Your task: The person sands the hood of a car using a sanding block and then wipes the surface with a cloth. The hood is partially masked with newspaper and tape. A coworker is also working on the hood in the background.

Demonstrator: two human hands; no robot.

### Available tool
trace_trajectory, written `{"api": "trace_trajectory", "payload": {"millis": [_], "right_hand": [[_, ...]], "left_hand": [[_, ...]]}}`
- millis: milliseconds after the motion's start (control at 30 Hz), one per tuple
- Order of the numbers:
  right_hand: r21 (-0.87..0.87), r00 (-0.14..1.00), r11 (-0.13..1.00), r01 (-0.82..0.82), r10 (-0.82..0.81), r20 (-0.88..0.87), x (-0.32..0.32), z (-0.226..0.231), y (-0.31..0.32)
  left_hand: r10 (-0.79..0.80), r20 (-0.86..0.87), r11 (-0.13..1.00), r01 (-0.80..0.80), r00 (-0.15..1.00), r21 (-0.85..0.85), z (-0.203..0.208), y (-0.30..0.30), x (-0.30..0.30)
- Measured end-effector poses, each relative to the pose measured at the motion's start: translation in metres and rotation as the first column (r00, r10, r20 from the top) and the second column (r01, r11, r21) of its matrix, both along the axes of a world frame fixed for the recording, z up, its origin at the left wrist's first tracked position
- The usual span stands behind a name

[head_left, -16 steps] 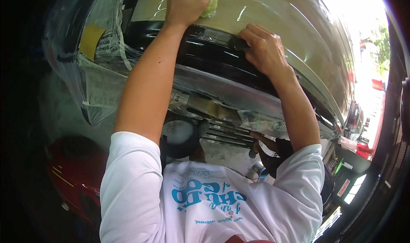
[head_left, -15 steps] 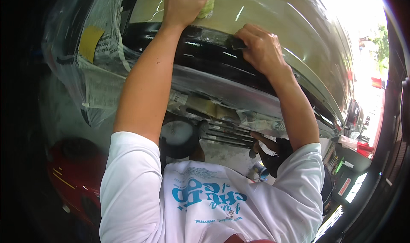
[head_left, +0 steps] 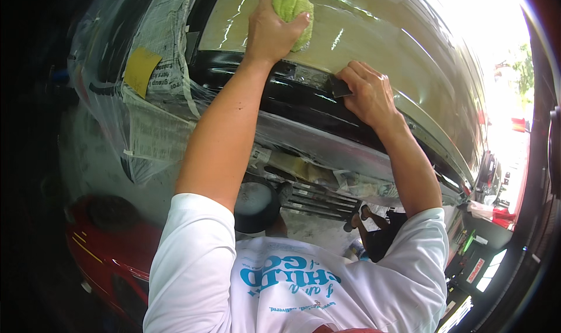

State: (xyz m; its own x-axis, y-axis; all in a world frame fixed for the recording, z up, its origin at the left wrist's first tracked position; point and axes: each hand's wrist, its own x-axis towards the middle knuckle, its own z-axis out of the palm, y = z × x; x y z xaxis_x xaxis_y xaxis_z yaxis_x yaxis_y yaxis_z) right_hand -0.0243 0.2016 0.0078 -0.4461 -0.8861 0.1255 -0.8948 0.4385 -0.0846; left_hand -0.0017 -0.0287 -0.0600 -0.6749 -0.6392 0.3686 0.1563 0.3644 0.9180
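Observation:
My left hand (head_left: 273,35) grips a lime-green microfiber cloth (head_left: 292,14), bunched up and pressed against a shiny gold-beige car panel (head_left: 345,17). Closer to me, a glossy black strip (head_left: 310,99) runs along the panel's lower edge, with a wet-looking, dull patch (head_left: 312,76) on it. My right hand (head_left: 369,92) is closed on a small dark flat piece, apparently sandpaper (head_left: 339,87), held at the right end of that patch. The fingers partly hide this piece.
Newspaper (head_left: 166,58) and plastic sheeting (head_left: 96,87) mask the left side, with a yellow paper piece (head_left: 142,71) on them. Below stand a dark bucket (head_left: 257,201) with cloudy liquid and a slatted rack (head_left: 318,201). A red car (head_left: 111,233) is at lower left; another person's legs (head_left: 374,228) show behind.
The view has shifted, so the car and both hands appear lower and further right, and more of the green cloth shows. Both hands keep their hold. The other person's legs have moved.

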Motion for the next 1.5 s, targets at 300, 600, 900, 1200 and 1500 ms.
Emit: {"api": "trace_trajectory", "payload": {"millis": [300,600,900,1200,1500], "right_hand": [[0.021,0.999,0.999,0.033,-0.033,-0.002,-0.003,0.009,0.013],[0.116,1.000,0.993,0.029,-0.028,-0.007,0.005,0.012,-0.010],[-0.038,0.999,0.999,0.038,-0.038,-0.009,0.006,0.005,0.000],[-0.026,0.995,0.995,0.094,-0.093,0.019,0.002,0.008,0.015],[-0.098,0.991,0.986,0.136,-0.133,0.033,0.002,-0.001,0.027]], "left_hand": [[-0.020,-0.029,1.000,0.021,0.999,0.013,-0.001,-0.007,0.002],[0.019,-0.015,0.996,-0.021,1.000,-0.085,-0.008,-0.008,-0.002],[-0.011,-0.015,0.999,0.011,1.000,-0.039,0.000,-0.002,-0.002],[-0.028,-0.031,0.999,0.027,0.999,-0.033,-0.002,-0.001,-0.003],[-0.032,-0.036,0.999,0.031,0.999,-0.024,-0.007,-0.008,-0.002]]}}
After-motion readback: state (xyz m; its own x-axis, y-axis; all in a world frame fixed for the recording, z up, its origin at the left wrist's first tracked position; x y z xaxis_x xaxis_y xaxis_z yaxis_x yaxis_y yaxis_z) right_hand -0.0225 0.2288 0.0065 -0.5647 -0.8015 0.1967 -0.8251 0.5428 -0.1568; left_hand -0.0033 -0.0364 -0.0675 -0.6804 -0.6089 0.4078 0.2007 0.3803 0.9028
